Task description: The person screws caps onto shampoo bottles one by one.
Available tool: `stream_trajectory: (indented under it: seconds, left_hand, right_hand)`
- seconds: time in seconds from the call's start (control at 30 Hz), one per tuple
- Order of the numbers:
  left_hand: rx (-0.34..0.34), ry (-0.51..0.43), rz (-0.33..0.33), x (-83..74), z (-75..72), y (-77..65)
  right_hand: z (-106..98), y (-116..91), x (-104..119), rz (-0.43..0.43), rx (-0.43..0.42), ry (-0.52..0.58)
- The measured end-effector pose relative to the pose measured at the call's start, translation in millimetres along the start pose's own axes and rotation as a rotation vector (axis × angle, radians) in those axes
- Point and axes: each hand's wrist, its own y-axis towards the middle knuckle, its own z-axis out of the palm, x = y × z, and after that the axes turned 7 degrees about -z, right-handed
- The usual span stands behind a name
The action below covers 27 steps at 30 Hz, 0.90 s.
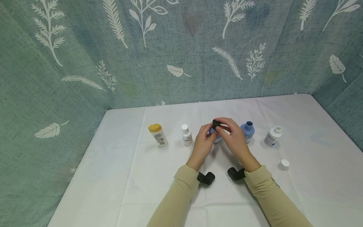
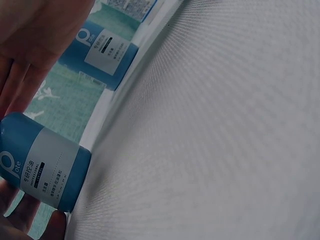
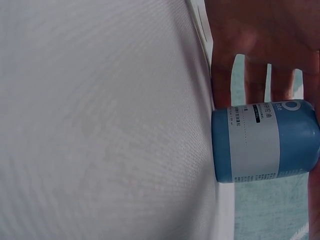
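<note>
Watching the blue shampoo bottle (image 2: 46,161) between the two hands, we see it upright, its base seeming to meet the white surface (image 1: 158,189); the left hand (image 1: 203,138) grips its body from the left, and the right hand (image 1: 233,136) pinches the black cap (image 1: 216,123) at its top from the right; the relation that counts, we judge, is cap over neck along the bottle's vertical long axis, with the right hand nearer the top and the left nearer the body; whether the cap is seated we cannot tell, as fingers cover the join; right of that bottle stand an uncapped blue bottle (image 1: 248,132) and, farther out, an uncapped white bottle (image 1: 272,137); left of it stand a white-capped bottle (image 1: 187,135) and, beyond, a yellow-capped bottle (image 1: 158,135); a loose white cap (image 1: 284,164) lies to its right, nearer us.
</note>
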Motion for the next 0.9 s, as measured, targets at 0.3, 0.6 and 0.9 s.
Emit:
stream_trajectory:
  seconds: [0.3,0.6,0.9]
  left_hand:
    - [-0.002,-0.009,0.000,0.1,0.0,0.0]
    - [-0.015,0.027,0.038,1.4,0.1,-0.1]
    - [-0.005,0.012,0.010,-0.2,-0.4,-0.4]
  right_hand:
    - [0,-1,-8,-0.019,-0.006,-0.001]
    - [1,0,0,-0.002,-0.004,-0.006]
    - [-2,0,28,-0.015,0.007,-0.018]
